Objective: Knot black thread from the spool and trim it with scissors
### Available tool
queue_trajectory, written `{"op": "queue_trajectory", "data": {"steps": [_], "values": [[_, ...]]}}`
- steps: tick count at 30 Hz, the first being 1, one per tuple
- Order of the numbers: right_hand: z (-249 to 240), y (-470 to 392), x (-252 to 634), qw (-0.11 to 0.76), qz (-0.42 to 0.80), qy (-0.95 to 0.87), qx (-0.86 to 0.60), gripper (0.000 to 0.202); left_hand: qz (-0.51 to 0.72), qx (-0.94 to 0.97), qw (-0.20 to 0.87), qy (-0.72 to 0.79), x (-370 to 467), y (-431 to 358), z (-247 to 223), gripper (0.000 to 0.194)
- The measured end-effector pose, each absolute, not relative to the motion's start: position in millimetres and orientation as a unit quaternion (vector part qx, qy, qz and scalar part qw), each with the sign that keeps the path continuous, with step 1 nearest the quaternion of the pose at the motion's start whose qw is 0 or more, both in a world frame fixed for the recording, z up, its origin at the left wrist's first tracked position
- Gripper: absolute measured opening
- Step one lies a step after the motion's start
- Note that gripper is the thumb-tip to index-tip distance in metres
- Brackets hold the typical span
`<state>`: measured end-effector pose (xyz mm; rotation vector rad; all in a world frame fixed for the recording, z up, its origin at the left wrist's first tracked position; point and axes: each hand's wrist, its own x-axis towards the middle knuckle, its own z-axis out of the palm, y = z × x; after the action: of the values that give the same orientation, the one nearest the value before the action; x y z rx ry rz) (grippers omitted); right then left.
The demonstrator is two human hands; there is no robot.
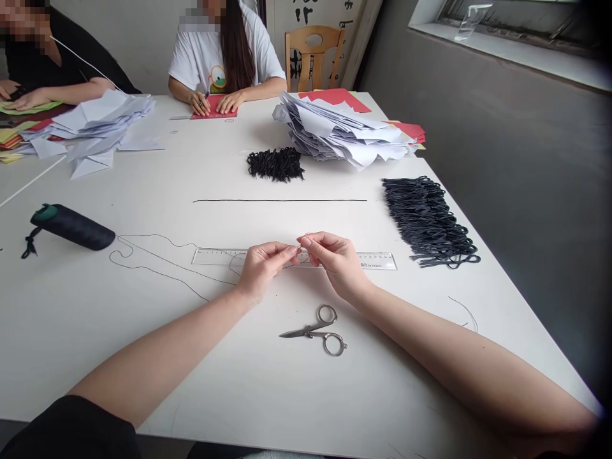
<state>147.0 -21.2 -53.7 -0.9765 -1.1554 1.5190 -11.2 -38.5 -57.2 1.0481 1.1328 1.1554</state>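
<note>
Side by side above a clear ruler (pixel 377 260), my left hand (pixel 265 264) and my right hand (pixel 335 258) pinch a thin dark thread (pixel 165 271) between their fingertips. The thread runs in loose curves from a black spool (pixel 76 226) lying on its side at the left. Below my hands lie metal scissors (pixel 315 331) with their handles apart. A straight dark cord (pixel 280 201) stretches across the table beyond the ruler.
Black looped cords lie in a small bundle (pixel 276 164) and a larger bundle (pixel 425 220). White paper piles (pixel 339 127) stand farther back. Two people sit across the white table (pixel 191 376); one holds a pen over red paper (pixel 215 107). A thread scrap lies right.
</note>
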Motion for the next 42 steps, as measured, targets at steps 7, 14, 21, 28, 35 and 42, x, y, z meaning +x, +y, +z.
{"op": "queue_trajectory", "data": {"steps": [7, 14, 21, 28, 35, 42], "values": [[-51.8, -23.5, 146.9, 0.492, 0.589, -0.485, -0.418, 0.022, 0.533, 0.423, 0.557, 0.477, -9.9, -40.3, -56.8, 0.022], [-52.4, -26.8, 143.6, 0.486, 0.546, -0.534, -0.425, 0.016, 0.524, 0.471, 0.523, 0.479, -8.8, -40.5, -59.8, 0.021], [-56.1, -25.2, 144.5, 0.479, 0.526, -0.562, -0.422, 0.017, 0.513, 0.483, 0.512, 0.492, -10.3, -41.0, -61.5, 0.020], [-56.4, -26.5, 144.6, 0.476, 0.545, -0.556, -0.409, 0.017, 0.510, 0.488, 0.504, 0.497, -9.6, -41.9, -59.4, 0.018], [-55.4, -26.4, 144.6, 0.473, 0.594, -0.520, -0.390, 0.027, 0.499, 0.478, 0.539, 0.482, -7.7, -43.0, -53.6, 0.026], [-54.7, -26.8, 144.3, 0.476, 0.591, -0.522, -0.390, 0.021, 0.497, 0.474, 0.548, 0.477, -7.8, -44.8, -52.1, 0.028]]}}
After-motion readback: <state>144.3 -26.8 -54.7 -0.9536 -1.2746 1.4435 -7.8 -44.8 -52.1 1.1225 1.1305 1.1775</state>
